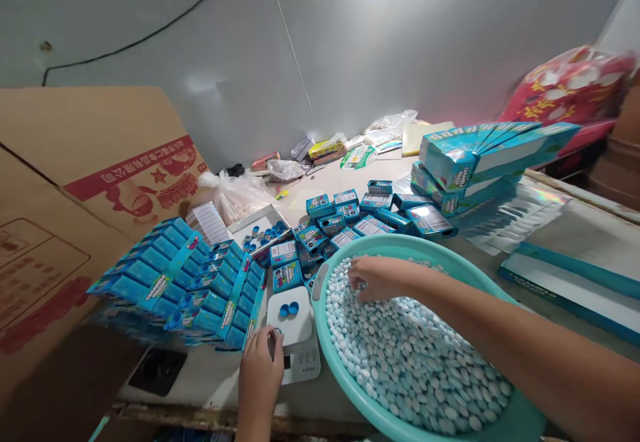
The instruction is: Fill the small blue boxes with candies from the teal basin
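Turquoise plastic tub (440, 252), round, with a moulded handle; lower right of the frame; filled with smooth white and pale-blue oval tablets (415, 369), which are the things being handled.

Right hand (364, 279), centre of the frame; fingertips bent together among the tablets; whether any are pinched cannot be told.

Left hand (261, 357), lower centre; fingers curled at the front-left edge of a white square-topped electronic scale (300, 327); a small dark piece shows between thumb and fingers, mostly hidden; whether it is gripped or only touched cannot be told.

Two small blue round caps (293, 307), side by side on the scale's plate.

Loose blue printed boxes (371, 226), heaped beyond the tub; blue banded packs (170, 269), left of centre, close by the hand.

Handling notes, by judgement: light fingertip contact should suit the tablets, as hard pressing may make them skid; lift clear of the rim before crossing leftward, lest pieces scatter; keep the left fingers off the plate, since leaning would disturb a reading; leave the small dark display uncovered; avoid nudging the caps, which could roll.
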`<state>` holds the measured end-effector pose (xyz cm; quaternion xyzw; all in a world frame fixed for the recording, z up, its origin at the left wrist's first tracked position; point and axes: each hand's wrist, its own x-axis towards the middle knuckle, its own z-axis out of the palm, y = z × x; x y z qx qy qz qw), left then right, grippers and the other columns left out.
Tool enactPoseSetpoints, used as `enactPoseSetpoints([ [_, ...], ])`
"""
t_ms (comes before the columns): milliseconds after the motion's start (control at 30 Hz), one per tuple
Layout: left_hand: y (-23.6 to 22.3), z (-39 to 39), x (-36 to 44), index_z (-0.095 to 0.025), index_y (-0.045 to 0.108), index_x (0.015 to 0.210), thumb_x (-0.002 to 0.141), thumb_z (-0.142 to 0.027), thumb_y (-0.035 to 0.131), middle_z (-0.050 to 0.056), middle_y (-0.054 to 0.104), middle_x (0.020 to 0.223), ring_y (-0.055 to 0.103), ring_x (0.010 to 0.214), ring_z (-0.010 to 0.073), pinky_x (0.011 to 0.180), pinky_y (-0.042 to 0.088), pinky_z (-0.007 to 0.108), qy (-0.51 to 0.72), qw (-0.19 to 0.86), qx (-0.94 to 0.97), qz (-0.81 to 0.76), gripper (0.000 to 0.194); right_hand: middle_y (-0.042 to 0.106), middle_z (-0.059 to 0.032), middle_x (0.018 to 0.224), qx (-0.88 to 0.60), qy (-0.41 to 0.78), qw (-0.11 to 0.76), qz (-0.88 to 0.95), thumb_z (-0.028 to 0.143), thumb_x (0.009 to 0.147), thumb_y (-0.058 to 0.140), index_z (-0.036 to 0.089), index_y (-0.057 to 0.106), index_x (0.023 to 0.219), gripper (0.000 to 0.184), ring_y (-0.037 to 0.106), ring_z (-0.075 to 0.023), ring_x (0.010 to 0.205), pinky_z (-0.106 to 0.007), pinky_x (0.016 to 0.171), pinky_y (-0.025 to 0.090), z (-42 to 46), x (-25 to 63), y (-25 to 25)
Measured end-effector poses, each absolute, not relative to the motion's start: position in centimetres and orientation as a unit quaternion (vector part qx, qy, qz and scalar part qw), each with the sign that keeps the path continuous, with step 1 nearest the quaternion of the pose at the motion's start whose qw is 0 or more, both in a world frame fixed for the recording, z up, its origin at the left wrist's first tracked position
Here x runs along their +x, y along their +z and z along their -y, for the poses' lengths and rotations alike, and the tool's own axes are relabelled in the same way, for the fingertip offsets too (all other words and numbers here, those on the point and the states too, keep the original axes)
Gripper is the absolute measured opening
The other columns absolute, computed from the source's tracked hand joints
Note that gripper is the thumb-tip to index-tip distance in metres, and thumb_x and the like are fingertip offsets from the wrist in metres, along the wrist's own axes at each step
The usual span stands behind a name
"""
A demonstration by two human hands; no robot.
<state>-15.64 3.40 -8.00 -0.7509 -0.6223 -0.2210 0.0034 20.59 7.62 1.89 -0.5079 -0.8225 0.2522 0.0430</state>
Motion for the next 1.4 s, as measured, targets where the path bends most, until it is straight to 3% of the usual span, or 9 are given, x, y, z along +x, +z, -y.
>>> enactPoseSetpoints([
  [133, -4.4, -2.2, -15.1, -0.021, 0.068, 0.108, 0.095, -0.044, 0.054, 0.010, 0.076, 0.102, 0.071, 0.095, 0.0261, 0.082, 0.057, 0.036, -0.290, 0.071, -0.741, 0.602, 0.030, 0.067, -0.0085, 0.114, -0.512, 0.260, 0.033, 0.818, 0.036, 0.077, 0.071, 0.021, 0.074, 0.102, 0.029, 0.063, -0.0249, 0.093, -0.030, 0.071, 0.045, -7.9, 20.6, 1.3],
  [300, 6.3, -6.2, -15.7, -0.021, 0.072, 0.104, 0.092, -0.044, 0.059, 0.009, 0.076, 0.098, 0.070, 0.092, 0.0248, 0.087, 0.053, 0.035, -0.343, 0.216, -0.682, 0.609, 0.029, 0.065, -0.0088, 0.116, -0.511, 0.258, 0.038, 0.819, 0.036, 0.076, 0.071, 0.022, 0.071, 0.110, 0.037, 0.064, -0.0260, 0.096, -0.032, 0.075, 0.046, -8.0, 20.6, 0.9],
  [400, 11.5, -11.8, -16.9, -0.023, 0.073, 0.098, 0.087, -0.041, 0.061, 0.006, 0.077, 0.095, 0.072, 0.090, 0.0235, 0.081, 0.053, 0.031, -0.288, 0.141, -0.690, 0.648, 0.024, 0.067, -0.0090, 0.112, -0.516, 0.258, 0.037, 0.816, 0.032, 0.072, 0.072, 0.023, 0.070, 0.112, 0.041, 0.065, -0.0282, 0.095, -0.034, 0.075, 0.048, -8.0, 20.5, 1.2],
  [500, 14.1, -18.5, -17.8, -0.023, 0.074, 0.094, 0.081, -0.036, 0.063, 0.004, 0.078, 0.093, 0.073, 0.088, 0.0230, 0.075, 0.052, 0.027, -0.147, 0.066, -0.718, 0.677, 0.022, 0.069, -0.0077, 0.108, -0.517, 0.259, 0.035, 0.815, 0.032, 0.069, 0.071, 0.025, 0.072, 0.108, 0.039, 0.067, -0.0295, 0.094, -0.036, 0.074, 0.049, -8.0, 20.4, 1.5],
  [700, 12.7, -26.2, -19.9, -0.019, 0.076, 0.092, 0.076, -0.027, 0.061, 0.012, 0.078, 0.100, 0.072, 0.098, 0.0292, 0.082, 0.052, 0.032, -0.111, 0.091, -0.718, 0.681, 0.023, 0.071, -0.0059, 0.106, -0.524, 0.261, 0.066, 0.808, 0.037, 0.072, 0.067, 0.031, 0.070, 0.103, 0.031, 0.068, -0.0287, 0.092, -0.038, 0.072, 0.051, -7.9, 20.7, 1.1],
  [1100, 9.8, -25.8, -21.4, -0.016, 0.074, 0.115, 0.094, -0.039, 0.043, 0.014, 0.074, 0.120, 0.069, 0.112, 0.0280, 0.096, 0.052, 0.036, -0.088, 0.070, -0.714, 0.691, 0.044, 0.069, -0.0094, 0.122, -0.509, 0.279, 0.047, 0.813, 0.043, 0.085, 0.057, 0.026, 0.068, 0.121, 0.041, 0.067, -0.0307, 0.101, -0.037, 0.076, 0.048, -7.5, 21.3, 2.2],
  [1200, 10.6, -24.9, -19.9, -0.015, 0.073, 0.117, 0.092, -0.036, 0.045, 0.017, 0.071, 0.126, 0.065, 0.120, 0.0309, 0.102, 0.049, 0.039, -0.095, 0.104, -0.721, 0.678, 0.043, 0.070, -0.0089, 0.121, -0.512, 0.279, 0.049, 0.811, 0.043, 0.086, 0.057, 0.027, 0.068, 0.121, 0.041, 0.068, -0.0291, 0.099, -0.035, 0.075, 0.048, -7.5, 21.3, 2.0],
  [1300, 10.8, -25.2, -16.1, -0.021, 0.072, 0.120, 0.090, -0.033, 0.049, 0.011, 0.068, 0.133, 0.061, 0.125, 0.0295, 0.104, 0.047, 0.037, -0.087, 0.119, -0.750, 0.645, 0.040, 0.070, -0.0079, 0.119, -0.510, 0.275, 0.054, 0.813, 0.042, 0.087, 0.057, 0.027, 0.069, 0.119, 0.037, 0.068, -0.0265, 0.096, -0.032, 0.073, 0.047, -7.5, 21.2, 1.9],
  [1400, 9.8, -26.3, -11.1, -0.023, 0.076, 0.109, 0.085, -0.029, 0.055, 0.009, 0.075, 0.117, 0.068, 0.111, 0.0268, 0.095, 0.051, 0.033, -0.052, 0.082, -0.767, 0.635, 0.032, 0.072, -0.0066, 0.112, -0.509, 0.270, 0.050, 0.816, 0.039, 0.087, 0.058, 0.026, 0.070, 0.115, 0.033, 0.068, -0.0236, 0.092, -0.029, 0.072, 0.045, -7.7, 21.2, 2.0],
])
